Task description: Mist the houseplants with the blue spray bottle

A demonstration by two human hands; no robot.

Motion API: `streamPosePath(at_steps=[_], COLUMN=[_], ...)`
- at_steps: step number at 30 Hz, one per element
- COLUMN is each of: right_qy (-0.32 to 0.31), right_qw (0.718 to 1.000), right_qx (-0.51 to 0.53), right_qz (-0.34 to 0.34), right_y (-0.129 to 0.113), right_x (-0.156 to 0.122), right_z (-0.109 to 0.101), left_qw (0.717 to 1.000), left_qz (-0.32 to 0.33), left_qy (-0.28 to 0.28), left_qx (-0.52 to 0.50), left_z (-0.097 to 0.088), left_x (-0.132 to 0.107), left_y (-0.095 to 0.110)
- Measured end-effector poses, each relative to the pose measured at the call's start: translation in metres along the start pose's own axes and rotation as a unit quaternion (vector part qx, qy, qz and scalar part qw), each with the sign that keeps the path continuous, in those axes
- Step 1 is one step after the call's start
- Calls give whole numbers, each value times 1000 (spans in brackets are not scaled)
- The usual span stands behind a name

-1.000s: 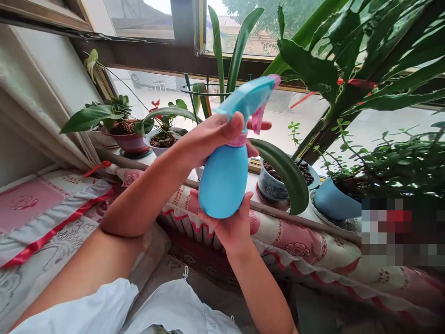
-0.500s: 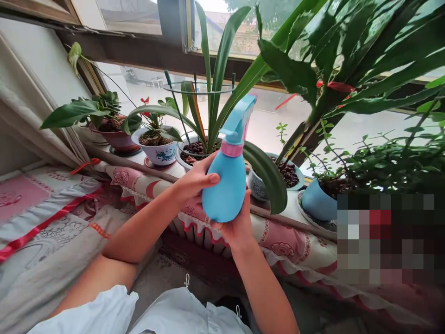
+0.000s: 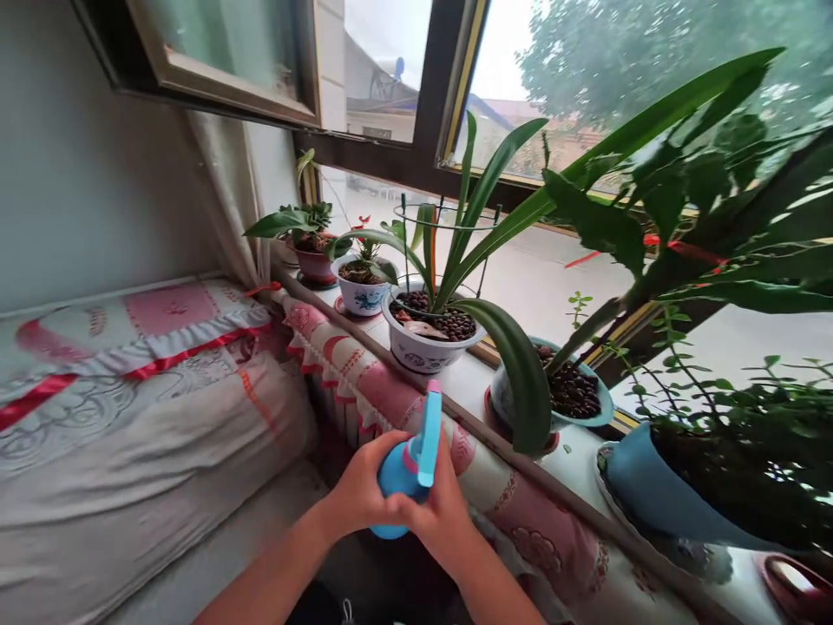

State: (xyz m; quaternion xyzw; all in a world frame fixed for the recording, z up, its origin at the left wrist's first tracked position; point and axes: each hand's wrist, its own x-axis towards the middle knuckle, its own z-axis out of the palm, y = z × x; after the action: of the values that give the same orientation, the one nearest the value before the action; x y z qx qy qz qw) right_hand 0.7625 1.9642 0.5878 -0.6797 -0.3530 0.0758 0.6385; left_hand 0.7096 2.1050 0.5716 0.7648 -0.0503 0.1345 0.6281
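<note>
A blue spray bottle (image 3: 394,473) with a pink collar and a light-blue trigger head stands upright between my hands, in front of the windowsill. My left hand (image 3: 355,486) wraps round its left side. Round the right side of the bottle goes my right hand (image 3: 439,512), its thumb across the front below the collar; its other fingers are mostly hidden. Just beyond the spray head sits a white flowerpot (image 3: 426,354) with long strap leaves (image 3: 482,221) and brown pebbles. One broad leaf (image 3: 521,373) droops over the sill edge, right of the bottle.
More potted plants line the sill: a white-and-blue pot (image 3: 363,297), a reddish pot (image 3: 315,265), a pale pot with a tall plant (image 3: 602,404), and a blue pot (image 3: 664,486). A patterned cloth (image 3: 540,529) hangs along the front. A covered bed (image 3: 162,434) lies left; an open window sash (image 3: 227,61) juts in.
The spray bottle has come down and closer to my body, its head now turned toward the plants. Both hands moved with it and keep their hold. The view has swung left and up.
</note>
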Motion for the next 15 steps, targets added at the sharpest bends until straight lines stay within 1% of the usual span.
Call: streamPosePath(at_steps=[3, 5, 6, 8, 9, 11, 12, 13, 14, 15], right_qy=[46, 87, 111, 153, 165, 182, 189, 197, 205, 215], right_qw=[994, 987, 983, 974, 970, 966, 964, 963, 962, 960], right_qx=[-99, -132, -146, -165, -172, -182, -185, -185, -182, -178], right_qz=[-1, -19, -30, -41, -39, -28, -16, -1, 13, 22], right_y=[-8, -8, -8, -7, -7, -8, -7, -7, -5, -3], right_x=[8, 13, 15, 18, 20, 25, 29, 33, 38, 43], right_z=[2, 4, 4, 6, 8, 13, 17, 21, 26, 32], left_qw=[1000, 1000, 999, 995, 993, 984, 973, 956, 931, 900], left_qz=[4, 12, 18, 32, 33, 2, -33, -77, -120, -158], left_qy=[-14, -29, -45, -86, -94, -77, -73, -81, -104, -135], left_qx=[1, 4, 2, -34, -67, -159, -214, -271, -327, -382], left_z=[14, 15, 13, 5, 0, -10, -14, -18, -22, -25], left_x=[2, 9, 13, 20, 24, 30, 33, 35, 37, 39], left_y=[2, -1, -5, -19, -29, -53, -66, -78, -89, -99])
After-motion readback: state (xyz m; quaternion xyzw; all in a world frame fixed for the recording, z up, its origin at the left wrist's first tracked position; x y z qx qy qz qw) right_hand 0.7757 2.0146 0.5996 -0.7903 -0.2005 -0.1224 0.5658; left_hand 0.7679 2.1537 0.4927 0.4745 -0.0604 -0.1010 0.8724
